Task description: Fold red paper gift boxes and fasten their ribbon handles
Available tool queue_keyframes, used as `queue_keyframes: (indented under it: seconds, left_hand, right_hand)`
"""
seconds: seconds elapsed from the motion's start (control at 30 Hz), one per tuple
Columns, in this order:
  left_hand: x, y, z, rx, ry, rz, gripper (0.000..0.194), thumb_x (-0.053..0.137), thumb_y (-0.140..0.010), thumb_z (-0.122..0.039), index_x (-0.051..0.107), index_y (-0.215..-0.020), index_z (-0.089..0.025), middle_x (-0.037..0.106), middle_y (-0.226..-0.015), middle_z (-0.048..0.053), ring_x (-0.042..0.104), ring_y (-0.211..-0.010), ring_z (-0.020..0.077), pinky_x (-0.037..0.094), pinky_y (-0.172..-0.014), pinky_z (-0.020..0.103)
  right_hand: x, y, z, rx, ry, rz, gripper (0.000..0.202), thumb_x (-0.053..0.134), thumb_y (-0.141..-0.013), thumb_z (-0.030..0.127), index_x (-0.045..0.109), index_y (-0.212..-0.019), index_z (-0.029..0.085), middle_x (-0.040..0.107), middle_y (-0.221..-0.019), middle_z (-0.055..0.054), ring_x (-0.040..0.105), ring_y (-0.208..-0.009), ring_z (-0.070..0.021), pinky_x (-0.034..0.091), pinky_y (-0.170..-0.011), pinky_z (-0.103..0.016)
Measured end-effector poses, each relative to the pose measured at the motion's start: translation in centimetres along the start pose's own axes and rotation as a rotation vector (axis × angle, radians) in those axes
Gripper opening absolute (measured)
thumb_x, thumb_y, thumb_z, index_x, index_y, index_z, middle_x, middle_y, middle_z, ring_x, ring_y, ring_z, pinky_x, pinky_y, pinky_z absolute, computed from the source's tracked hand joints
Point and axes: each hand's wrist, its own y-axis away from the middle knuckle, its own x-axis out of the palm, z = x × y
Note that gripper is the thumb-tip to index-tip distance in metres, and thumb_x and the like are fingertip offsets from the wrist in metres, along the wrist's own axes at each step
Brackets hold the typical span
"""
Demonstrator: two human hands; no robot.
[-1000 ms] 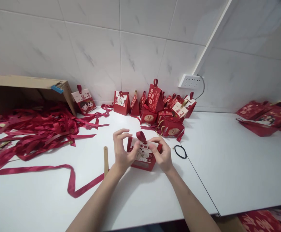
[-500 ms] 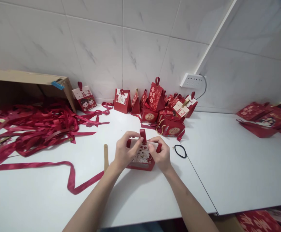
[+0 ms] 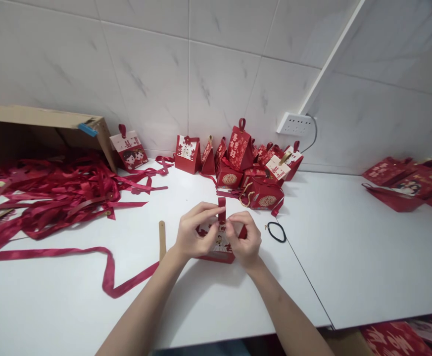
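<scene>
Between my hands a red and white gift box (image 3: pixel 220 243) stands on the white table (image 3: pixel 208 306), with a couple printed on its front. A red ribbon loop (image 3: pixel 221 210) rises from the box's top edge. My left hand (image 3: pixel 198 231) is closed on the box at the foot of the loop, its index finger reaching across the ribbon. On the other side my right hand (image 3: pixel 244 236) pinches the top edge beside the loop, thumb and fingertips together. The fingers cover part of the box's upper front.
A heap of red ribbons (image 3: pixel 60 198) spills from a cardboard box (image 3: pixel 41 116) at left. One long ribbon (image 3: pixel 108 277) and a tan strap (image 3: pixel 162 240) lie near my left forearm. Several finished-looking gift boxes (image 3: pixel 241 148) stand by the wall. A black band (image 3: pixel 276 232) lies at right.
My fingertips have drawn closer together at the base of the loop. The left index finger now lies across the ribbon, and the loop looks straighter.
</scene>
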Motion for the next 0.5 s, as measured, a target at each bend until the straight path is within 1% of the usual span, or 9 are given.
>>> queue_keyframes:
  seconds: [0.1,0.23,0.5]
  left_hand:
    - [0.08,0.09,0.15,-0.012,0.010,0.000,0.039,0.052,-0.074,-0.004,0.066,-0.106,-0.022,0.066,-0.090,0.005,0.063,-0.079,0.0142,0.054,-0.064,0.025]
    - [0.13,0.17,0.28,-0.054,0.020,0.001,0.039,0.051,-0.074,-0.005,0.067,-0.105,-0.023,0.067,-0.090,0.005,0.064,-0.079,0.0146,0.055,-0.065,0.026]
    - [0.12,0.03,0.19,-0.185,0.106,-0.021,0.035,0.053,-0.072,-0.005,0.071,-0.097,-0.023,0.069,-0.085,0.004,0.065,-0.076,0.0136,0.055,-0.065,0.025]
  right_hand:
    - [-0.02,-0.11,0.13,0.050,-0.010,0.008,0.007,0.054,-0.083,0.017,0.053,-0.086,0.024,0.056,-0.075,0.001,0.058,-0.069,-0.0151,0.048,-0.065,-0.030]
    - [-0.05,-0.29,0.34,0.112,0.016,0.015,0.001,0.054,-0.084,0.023,0.055,-0.085,0.023,0.057,-0.073,0.001,0.056,-0.068,-0.0149,0.047,-0.063,-0.030]
    - [-0.07,-0.53,0.68,0.173,0.024,0.041,0.008,0.053,-0.085,0.025,0.059,-0.080,0.023,0.054,-0.069,0.002,0.051,-0.061,-0.0132,0.043,-0.058,-0.027]
